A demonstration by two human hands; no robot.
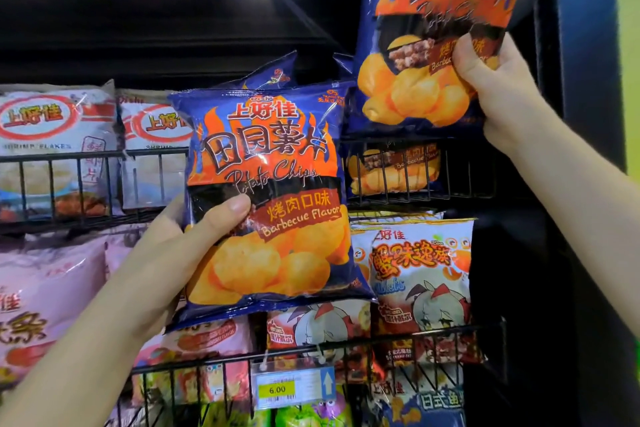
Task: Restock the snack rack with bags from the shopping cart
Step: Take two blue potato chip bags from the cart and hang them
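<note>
While crowded by wire and stock at 7 o'clock, left hand curled round the lower left edge of a blue barbecue chip bag, thumb across the front. Bag upright, long axis vertical, print facing out, held in front of the rack. Glossy crinkled foil, puffed pillow shape, crimped seams.

At 2 o'clock, right hand pinching the lower right corner of a second barbecue bag: upright, slightly tilted, top cut by the frame edge, bottom seam just above the upper wire basket. Same-flavour bags standing inside that basket.

Dark open gap above the baskets at 11 o'clock. Farther back, white shrimp flake bags at 9 o'clock, crab-print bags at 4 o'clock behind thin black wire, yellow price tag at 6 o'clock. Dark side panel closing off 3 o'clock.
</note>
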